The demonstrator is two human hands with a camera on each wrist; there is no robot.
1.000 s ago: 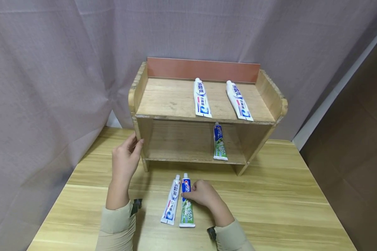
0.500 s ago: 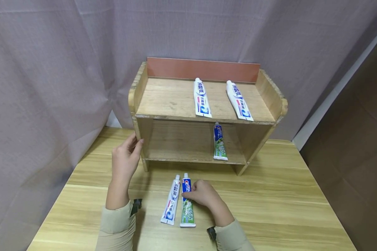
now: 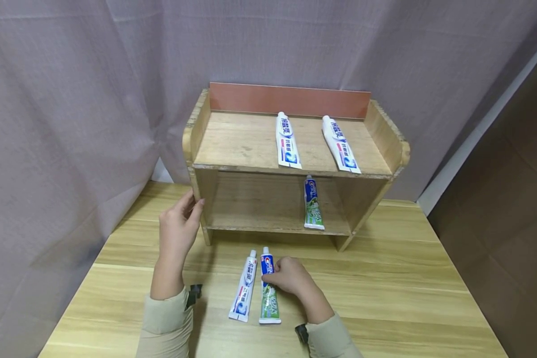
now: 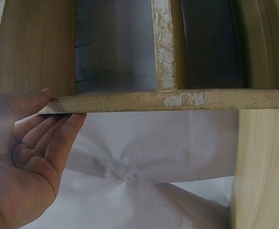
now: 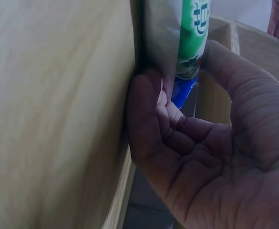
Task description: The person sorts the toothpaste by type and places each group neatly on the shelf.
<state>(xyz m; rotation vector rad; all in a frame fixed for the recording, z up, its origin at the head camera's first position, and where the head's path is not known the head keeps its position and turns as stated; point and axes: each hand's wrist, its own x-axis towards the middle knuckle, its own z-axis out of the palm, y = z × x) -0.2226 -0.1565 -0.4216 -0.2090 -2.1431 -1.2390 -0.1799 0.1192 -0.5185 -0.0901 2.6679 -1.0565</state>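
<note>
My left hand pinches the front edge of the left side panel of a small wooden shelf. In the left wrist view, the thumb lies on one face of that panel and the fingers on the other. On the table, my right hand holds a blue-and-green toothpaste tube by its middle. The right wrist view shows fingers curled at the tube's underside, close against the tabletop, with the thumb across from them. Just left of this tube lies a white toothpaste tube, cap toward the shelf.
Two white toothpaste tubes, one near the middle and one at the right, lie on the top shelf. Another blue-and-green tube rests on the lower shelf. A grey curtain hangs behind, and a brown panel stands at right.
The blue-and-green tube under my right hand has shifted slightly right, widening the gap to the white tube beside it. My left hand stays on the shelf panel.
</note>
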